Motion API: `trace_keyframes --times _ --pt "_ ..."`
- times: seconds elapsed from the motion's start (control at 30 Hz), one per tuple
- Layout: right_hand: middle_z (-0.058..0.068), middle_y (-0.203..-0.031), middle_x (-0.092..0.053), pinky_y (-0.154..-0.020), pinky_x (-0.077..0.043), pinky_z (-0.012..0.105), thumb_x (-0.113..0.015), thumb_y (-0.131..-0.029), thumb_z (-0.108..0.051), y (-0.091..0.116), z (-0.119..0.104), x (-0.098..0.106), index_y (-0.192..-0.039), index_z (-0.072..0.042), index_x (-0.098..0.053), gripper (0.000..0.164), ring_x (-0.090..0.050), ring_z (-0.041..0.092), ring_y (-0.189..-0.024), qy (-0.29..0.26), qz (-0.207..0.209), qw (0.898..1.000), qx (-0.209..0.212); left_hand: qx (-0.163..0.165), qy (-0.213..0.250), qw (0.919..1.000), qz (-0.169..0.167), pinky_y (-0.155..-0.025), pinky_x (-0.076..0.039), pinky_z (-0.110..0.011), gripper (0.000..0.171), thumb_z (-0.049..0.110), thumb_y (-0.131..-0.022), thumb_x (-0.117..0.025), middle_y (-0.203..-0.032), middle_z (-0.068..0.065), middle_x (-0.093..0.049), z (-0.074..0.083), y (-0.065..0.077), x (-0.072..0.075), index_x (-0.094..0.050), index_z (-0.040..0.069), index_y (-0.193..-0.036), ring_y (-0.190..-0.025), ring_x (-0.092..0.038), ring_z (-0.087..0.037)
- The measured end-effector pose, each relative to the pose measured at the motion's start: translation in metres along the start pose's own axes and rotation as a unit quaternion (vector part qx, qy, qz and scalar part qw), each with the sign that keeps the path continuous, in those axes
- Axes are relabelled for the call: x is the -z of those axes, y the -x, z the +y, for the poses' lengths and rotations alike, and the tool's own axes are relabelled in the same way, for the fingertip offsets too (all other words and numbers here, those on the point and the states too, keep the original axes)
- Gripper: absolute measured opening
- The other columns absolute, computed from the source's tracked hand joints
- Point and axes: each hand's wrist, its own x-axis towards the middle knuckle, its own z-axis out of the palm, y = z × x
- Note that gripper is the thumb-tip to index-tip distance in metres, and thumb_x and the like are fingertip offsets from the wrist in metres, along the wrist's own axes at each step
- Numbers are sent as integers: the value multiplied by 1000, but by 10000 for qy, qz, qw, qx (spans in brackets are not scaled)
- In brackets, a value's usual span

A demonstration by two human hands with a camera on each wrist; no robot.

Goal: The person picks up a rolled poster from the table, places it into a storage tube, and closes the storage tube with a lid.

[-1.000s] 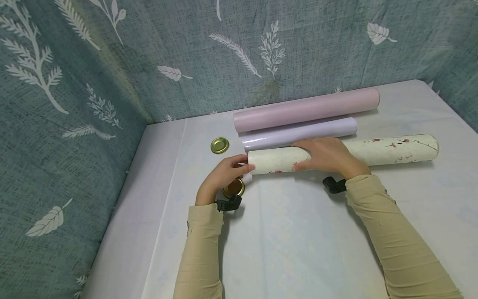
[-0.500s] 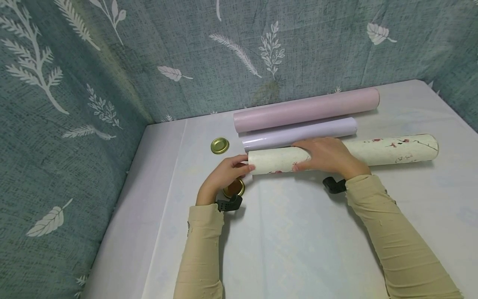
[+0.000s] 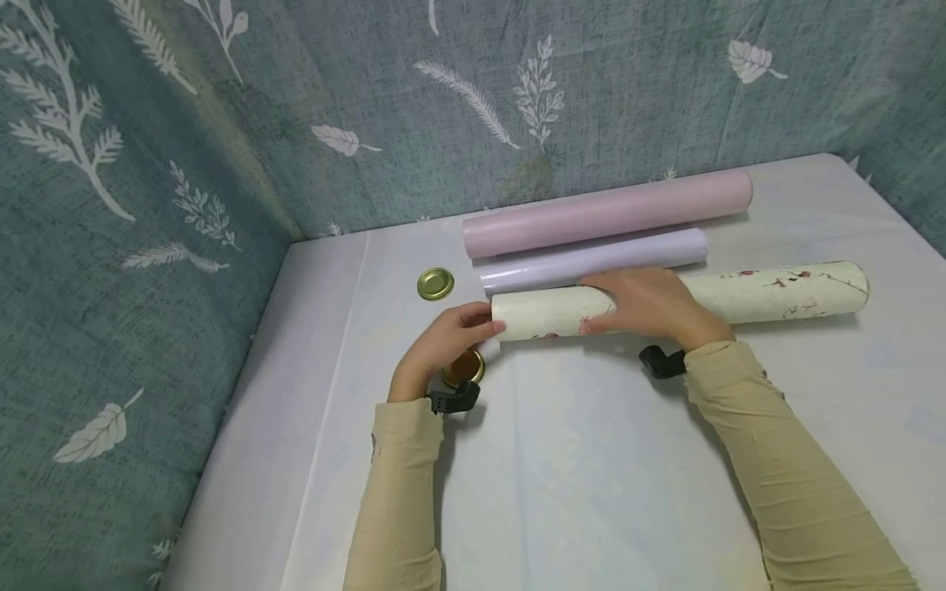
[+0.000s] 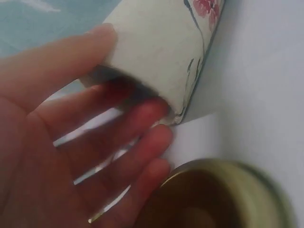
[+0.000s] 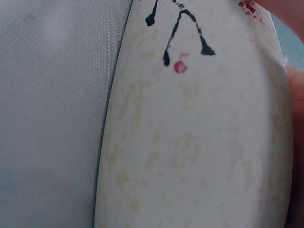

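A cream roll of wallpaper (image 3: 776,295) with red blossoms and dark twigs lies across the table. My left hand (image 3: 443,341) is at its left end, thumb on the outside and forefinger in the hollow opening; the left wrist view shows the other fingers (image 4: 151,142) at the rim. My right hand (image 3: 654,304) lies over the roll left of its middle, thumb on the near side and fingers over the far side, gripping it. In the right wrist view the printed surface (image 5: 190,142) fills most of the picture.
A lilac roll (image 3: 591,261) and a pink roll (image 3: 606,213) lie behind, roughly parallel. A gold lid (image 3: 435,284) is to the left. A gold-rimmed round thing, brown inside (image 3: 464,367), stands partly hidden beside my left wrist. A patterned green curtain (image 3: 369,107) borders the table.
The head view has tilted down a touch, so everything sits slightly higher. Both hands and the rolls keep their places.
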Motion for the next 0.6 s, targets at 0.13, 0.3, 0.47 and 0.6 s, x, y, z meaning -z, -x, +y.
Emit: trace_keyframes --times 0.13,0.3,0.47,0.6 --pt "-3 -121 -54 -80 -40 45 -53 -63 -76 -1 0 0 -126 -29 -49 79 -52 23 -107 5 -22 10000 -7 63 -261 9996 -56 -89 -39 -32 41 46 -82 -58 -108 7 -58 2 4 6 -56 22 -115 -100 -52 -8" --pt "-2 -122 -54 -81 -40 45 -52 -63 -76 -1 -1 1 -127 -28 -48 80 -51 23 -108 23 -73 10000 -15 140 -662 9974 -255 -86 -40 -32 30 34 -87 -57 -103 4 -59 -1 11 17 -56 20 -114 -95 -53 -10" --pt "-3 -123 -53 -82 -40 44 -52 -63 -76 0 0 1 -127 -29 -48 80 -51 23 -108 32 -113 9999 -60 432 -1026 9930 -397 -81 -41 -33 27 22 -85 -58 -98 -2 -58 -2 17 25 -57 15 -112 -90 -52 -16" --pt "-3 -123 -53 -82 -40 45 -53 -64 -75 0 -1 1 -127 -29 -48 78 -51 23 -108 23 -84 10000 -36 628 -1270 9888 -465 -79 -40 -32 24 16 -82 -60 -94 -5 -56 -3 20 29 -58 13 -106 -87 -50 -18"
